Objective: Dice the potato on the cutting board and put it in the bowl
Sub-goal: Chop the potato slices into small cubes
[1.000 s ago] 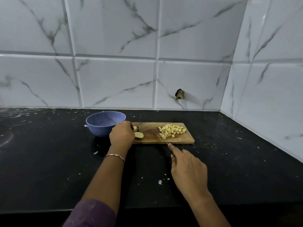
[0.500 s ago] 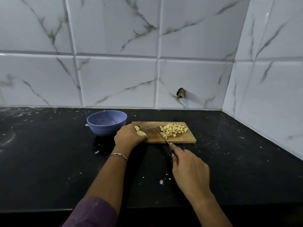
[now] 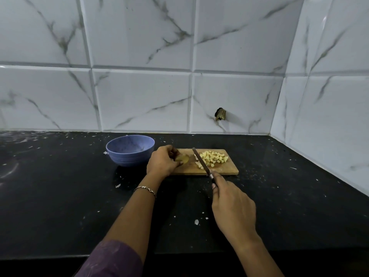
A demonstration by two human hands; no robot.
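Note:
A wooden cutting board (image 3: 227, 170) lies on the black counter, with a pile of diced potato (image 3: 213, 159) on its right half. At the board's left end my left hand (image 3: 162, 161) grips a potato piece (image 3: 182, 158), its cut face turned toward me. My right hand (image 3: 232, 206) holds a knife (image 3: 200, 159) by the handle; the blade slants across the board along the left side of the dice. A blue bowl (image 3: 130, 149) stands just left of the board and looks to hold nothing.
White marble-look tiles form the back wall and the right wall, which meet in a corner at the far right. A broken hole (image 3: 220, 114) shows in the back tile. Small white scraps (image 3: 196, 222) dot the black counter (image 3: 60, 196).
My left hand has picked the potato piece up off the board's left end and turned it. The knife blade has shifted slightly toward the dice pile.

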